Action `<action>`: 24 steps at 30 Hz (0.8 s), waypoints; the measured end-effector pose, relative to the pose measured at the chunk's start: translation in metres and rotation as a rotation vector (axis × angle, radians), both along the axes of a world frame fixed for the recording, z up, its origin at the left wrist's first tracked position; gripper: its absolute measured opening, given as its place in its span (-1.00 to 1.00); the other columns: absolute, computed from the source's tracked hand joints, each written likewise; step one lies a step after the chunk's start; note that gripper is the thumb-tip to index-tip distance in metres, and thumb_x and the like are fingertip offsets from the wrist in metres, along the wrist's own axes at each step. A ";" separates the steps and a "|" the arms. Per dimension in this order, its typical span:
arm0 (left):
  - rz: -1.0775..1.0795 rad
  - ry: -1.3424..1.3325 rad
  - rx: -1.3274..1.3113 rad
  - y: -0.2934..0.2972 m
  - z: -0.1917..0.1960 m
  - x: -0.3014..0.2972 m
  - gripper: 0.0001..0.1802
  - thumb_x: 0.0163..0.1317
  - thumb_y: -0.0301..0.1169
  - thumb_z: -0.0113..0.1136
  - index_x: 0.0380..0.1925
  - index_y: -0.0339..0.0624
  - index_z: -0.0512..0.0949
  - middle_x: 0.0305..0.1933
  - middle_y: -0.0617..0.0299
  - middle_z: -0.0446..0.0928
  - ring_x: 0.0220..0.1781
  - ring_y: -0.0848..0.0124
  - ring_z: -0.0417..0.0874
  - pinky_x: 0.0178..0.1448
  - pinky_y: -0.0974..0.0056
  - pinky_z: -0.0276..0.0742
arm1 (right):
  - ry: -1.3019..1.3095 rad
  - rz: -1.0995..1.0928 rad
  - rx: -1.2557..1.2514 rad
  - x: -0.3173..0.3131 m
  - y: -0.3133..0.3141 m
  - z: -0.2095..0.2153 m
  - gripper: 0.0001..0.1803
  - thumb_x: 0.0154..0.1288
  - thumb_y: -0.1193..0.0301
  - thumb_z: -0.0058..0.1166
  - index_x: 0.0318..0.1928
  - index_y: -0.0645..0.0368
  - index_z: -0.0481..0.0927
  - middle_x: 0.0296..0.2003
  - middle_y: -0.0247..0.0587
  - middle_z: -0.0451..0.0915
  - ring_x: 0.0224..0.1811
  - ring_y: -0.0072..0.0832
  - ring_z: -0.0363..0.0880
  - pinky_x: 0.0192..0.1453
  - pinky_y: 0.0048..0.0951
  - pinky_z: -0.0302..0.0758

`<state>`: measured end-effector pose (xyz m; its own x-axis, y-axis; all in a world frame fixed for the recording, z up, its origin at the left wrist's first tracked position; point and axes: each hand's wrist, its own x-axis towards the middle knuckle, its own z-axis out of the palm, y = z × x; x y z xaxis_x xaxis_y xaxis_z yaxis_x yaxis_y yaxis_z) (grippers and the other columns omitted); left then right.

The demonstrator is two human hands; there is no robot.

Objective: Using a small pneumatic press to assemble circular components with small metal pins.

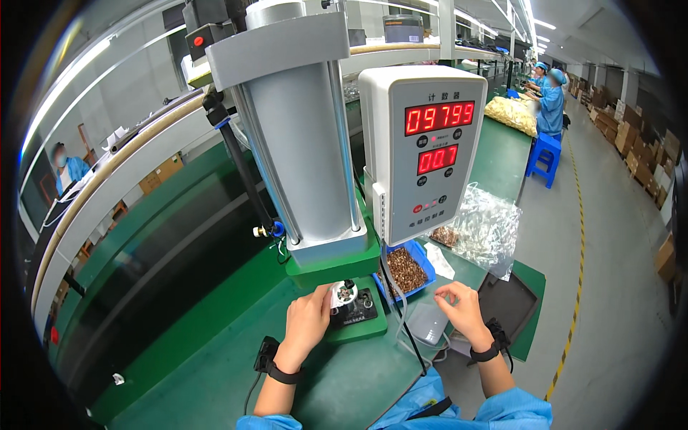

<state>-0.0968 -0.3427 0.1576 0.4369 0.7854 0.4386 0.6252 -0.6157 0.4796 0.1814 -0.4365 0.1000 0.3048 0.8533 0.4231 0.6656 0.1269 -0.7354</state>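
My left hand (308, 315) is closed at the left side of a white round part (345, 293) with small metal pieces in its top. That part sits on the black fixture (356, 309) of a green-based press, under its grey cylinder (301, 150). Off to the right, my right hand (462, 308) is raised with thumb and fingertips pinched together. Whatever is in that pinch is too small to make out. Between the hands, a little farther off, a blue tray (403, 271) holds many small copper-coloured pieces.
A white counter box (424, 150) with red digits stands beside the press. Behind the tray lie a clear plastic bag (484, 226) and a crumpled white paper (438, 260). A dark tray (505, 304) is at the right. Co-workers (550, 104) sit farther along the line.
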 end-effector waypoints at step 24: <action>0.021 -0.061 -0.292 -0.020 0.002 -0.005 -0.51 0.19 -0.29 0.14 0.08 -0.25 0.30 -0.19 -0.08 0.50 -0.24 -0.01 0.58 -0.17 0.10 0.47 | 0.062 0.039 0.157 -0.040 0.020 -0.042 -0.88 -0.01 0.56 0.18 -0.38 0.21 0.59 -0.45 -0.25 0.56 -0.46 -0.42 0.41 -0.37 -0.46 0.36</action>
